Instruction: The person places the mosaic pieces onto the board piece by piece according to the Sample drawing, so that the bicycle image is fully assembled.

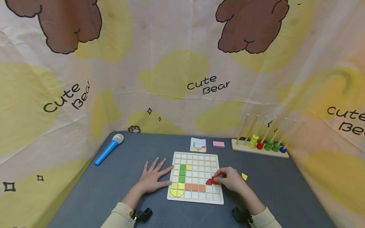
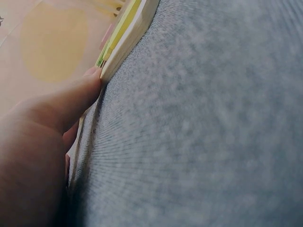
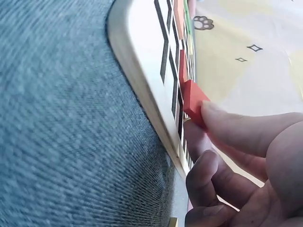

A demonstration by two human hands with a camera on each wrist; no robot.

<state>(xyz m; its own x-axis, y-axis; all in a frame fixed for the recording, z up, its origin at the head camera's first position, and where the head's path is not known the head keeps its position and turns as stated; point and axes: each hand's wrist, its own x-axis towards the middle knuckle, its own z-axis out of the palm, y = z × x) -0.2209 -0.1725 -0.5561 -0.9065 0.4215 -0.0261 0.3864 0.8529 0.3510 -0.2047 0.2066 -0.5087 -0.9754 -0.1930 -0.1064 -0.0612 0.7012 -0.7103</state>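
A white wooden grid board [image 1: 199,200] lies on the dark table with coloured tiles in its cells. My right hand [image 1: 229,179] pinches a red tile [image 3: 194,101] between thumb and fingers over the board's right side. Beside it a red quarter-round tile [image 1: 209,182] lies on the grid. My left hand [image 1: 151,179] is spread flat on the table, thumb and index fingertips at the board's left edge. On the board are green tiles [image 1: 182,172] in a column, orange tiles [image 1: 195,187] in a row, yellow rounded tiles [image 1: 177,190] at lower left and one yellow tile [image 1: 189,167].
Behind the board lie a pattern card [image 1: 198,144] and a pink block [image 1: 218,144]. A bead-peg rack [image 1: 260,148] stands at back right, a blue toy microphone [image 1: 109,149] at back left. A loose yellow tile [image 1: 244,176] lies by the right hand.
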